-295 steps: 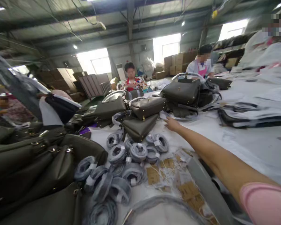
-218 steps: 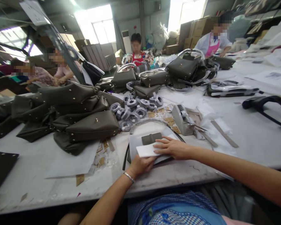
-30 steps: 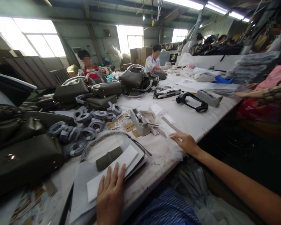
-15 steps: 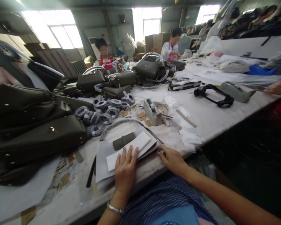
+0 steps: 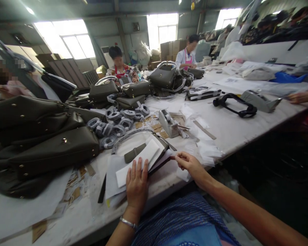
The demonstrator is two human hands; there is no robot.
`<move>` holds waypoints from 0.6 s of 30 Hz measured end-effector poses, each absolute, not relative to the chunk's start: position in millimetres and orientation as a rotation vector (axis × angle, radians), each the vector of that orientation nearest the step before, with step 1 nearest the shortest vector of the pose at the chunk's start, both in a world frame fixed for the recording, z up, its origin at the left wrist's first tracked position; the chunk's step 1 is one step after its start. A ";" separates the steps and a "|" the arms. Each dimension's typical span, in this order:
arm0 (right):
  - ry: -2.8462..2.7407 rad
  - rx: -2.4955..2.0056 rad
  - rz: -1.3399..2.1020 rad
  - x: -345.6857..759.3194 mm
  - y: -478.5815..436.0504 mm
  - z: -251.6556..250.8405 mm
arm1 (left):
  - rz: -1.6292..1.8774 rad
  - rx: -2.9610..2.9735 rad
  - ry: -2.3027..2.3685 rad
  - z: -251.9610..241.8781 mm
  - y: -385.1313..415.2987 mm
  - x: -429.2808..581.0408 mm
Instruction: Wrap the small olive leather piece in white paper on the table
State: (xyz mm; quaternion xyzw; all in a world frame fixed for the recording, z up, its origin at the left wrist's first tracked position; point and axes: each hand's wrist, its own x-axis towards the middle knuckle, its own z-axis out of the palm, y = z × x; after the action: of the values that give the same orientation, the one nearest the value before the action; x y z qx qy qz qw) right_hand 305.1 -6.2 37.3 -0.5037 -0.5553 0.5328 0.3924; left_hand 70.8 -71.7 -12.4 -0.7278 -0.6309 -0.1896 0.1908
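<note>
My left hand lies flat, fingers stretched out, on a folded white sheet. Beneath that sheet is a dark olive bag, mostly hidden by white paper. An olive flap or tab shows beside the sheet, and a clear-wrapped handle arcs behind it. To the right, my right hand is closed in a pinch on the end of a thin dark strip that runs out from the bag's near edge. Where the strip joins the bag is hidden.
Olive handbags are heaped at the left. Wrapped coils, a tape dispenser, card tags and a black strap-like frame lie on the table. Co-workers are across it; another person's hand rests at right.
My right hand has moved slightly right and up, drawing the dark strip out from the bag's edge. The white paper there has shifted. My left hand stays on the sheet.
</note>
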 end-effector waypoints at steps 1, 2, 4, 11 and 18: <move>-1.450 -1.264 1.348 308.3 -4.7 35.0 | -0.536 -2.045 -1.754 -13.0 -71.2 68.8; -1.514 -1.260 1.314 313.2 -1.6 31.4 | -0.542 -2.055 -1.729 -13.6 -70.6 66.8; -1.693 -1.304 1.087 327.0 8.6 20.2 | -0.568 -2.079 -1.685 -14.0 -69.8 63.1; -2.240 -1.671 0.204 356.8 24.6 -30.7 | -0.740 -1.999 -1.736 -2.9 -70.0 54.7; -2.708 -0.833 0.645 312.5 -20.7 -15.4 | -0.865 -1.937 -1.783 3.3 -72.3 47.6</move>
State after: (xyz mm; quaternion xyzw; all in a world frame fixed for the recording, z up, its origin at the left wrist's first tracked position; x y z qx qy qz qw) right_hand 312.5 -20.7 -15.4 -0.2847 -0.9254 0.2206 0.1177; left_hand 47.6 -72.3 3.3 -0.6869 -0.6324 -0.3069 0.1843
